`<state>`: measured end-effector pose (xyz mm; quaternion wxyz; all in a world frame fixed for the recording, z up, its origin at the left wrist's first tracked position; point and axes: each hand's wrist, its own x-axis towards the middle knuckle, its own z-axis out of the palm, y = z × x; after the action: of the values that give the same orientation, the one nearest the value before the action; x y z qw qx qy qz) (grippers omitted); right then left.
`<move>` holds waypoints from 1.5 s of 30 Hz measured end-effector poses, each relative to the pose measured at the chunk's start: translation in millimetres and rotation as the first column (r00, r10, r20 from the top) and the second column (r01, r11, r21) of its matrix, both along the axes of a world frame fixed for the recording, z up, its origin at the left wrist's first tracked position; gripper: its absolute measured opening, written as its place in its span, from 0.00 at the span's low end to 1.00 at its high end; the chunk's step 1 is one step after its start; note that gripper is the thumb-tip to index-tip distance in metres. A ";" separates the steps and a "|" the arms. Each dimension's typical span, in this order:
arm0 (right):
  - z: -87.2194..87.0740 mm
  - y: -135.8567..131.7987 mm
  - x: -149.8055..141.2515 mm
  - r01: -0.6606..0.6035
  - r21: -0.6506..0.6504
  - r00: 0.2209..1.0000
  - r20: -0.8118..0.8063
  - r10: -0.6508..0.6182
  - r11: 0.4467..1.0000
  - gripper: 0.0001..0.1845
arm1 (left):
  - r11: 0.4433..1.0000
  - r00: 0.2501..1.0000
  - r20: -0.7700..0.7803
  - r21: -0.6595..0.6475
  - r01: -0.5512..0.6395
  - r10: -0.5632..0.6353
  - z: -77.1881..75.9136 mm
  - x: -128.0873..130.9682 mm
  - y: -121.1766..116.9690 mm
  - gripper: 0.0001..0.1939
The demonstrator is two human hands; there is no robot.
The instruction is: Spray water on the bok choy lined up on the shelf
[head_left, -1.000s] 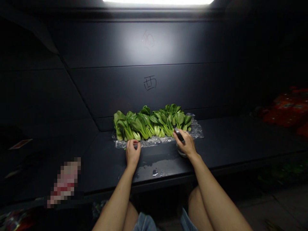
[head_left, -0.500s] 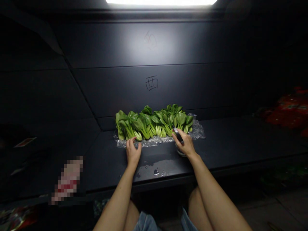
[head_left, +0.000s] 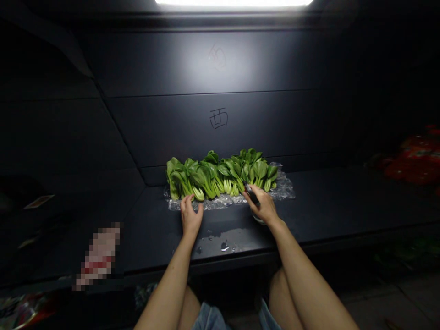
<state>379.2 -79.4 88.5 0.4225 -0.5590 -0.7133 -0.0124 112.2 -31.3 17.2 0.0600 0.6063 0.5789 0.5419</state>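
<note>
- Grip, right hand (head_left: 264,206): fingers closed around a small dark tool (head_left: 252,195), its exact kind too small to tell.
- Grip, left hand (head_left: 190,217): empty, fingers loosely curled, tips on the bubble wrap (head_left: 185,205).
- Bok choy (head_left: 220,176): about a dozen heads lying side by side in one row on the bubble wrap, leaves toward the wall, pale stems toward the person.
- Glass bowl (head_left: 258,220): mostly hidden beneath the right hand, at the wrap's front edge.
- Dark table (head_left: 309,206): holds the wrap; water puddle (head_left: 223,239) in front of the hands.
- Dark wall (head_left: 220,59): marked with a hand-drawn 西 (head_left: 218,118).
- Blurred object (head_left: 99,256): left of the table, unreadable.
</note>
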 end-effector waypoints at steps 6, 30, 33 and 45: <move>-0.5 1.3 -4.3 0.001 0.000 1.000 -0.024 -0.001 1.000 0.19 | 0.999 1.000 0.003 -0.038 0.014 -0.014 -0.8 -0.9 0.2 0.21; -1.7 5.0 -24.4 -0.089 0.056 0.996 0.003 0.089 0.994 0.19 | 0.996 1.000 -0.025 -0.090 0.016 -0.018 -4.6 -2.0 1.6 0.21; -2.4 8.2 -26.1 -0.095 0.063 0.995 0.001 0.095 0.993 0.18 | 0.995 1.000 -0.026 -0.101 0.015 -0.017 -3.5 -2.2 1.0 0.21; -2.0 15.4 -27.6 -0.144 -0.006 0.989 -0.012 0.144 0.990 0.20 | 0.994 1.000 -0.012 -0.109 0.004 -0.005 -0.3 -3.7 2.9 0.20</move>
<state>351.6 -64.0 86.5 0.4245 -0.5074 -0.7495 0.0238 108.5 -28.4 16.9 0.0907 0.6068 0.6064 0.5058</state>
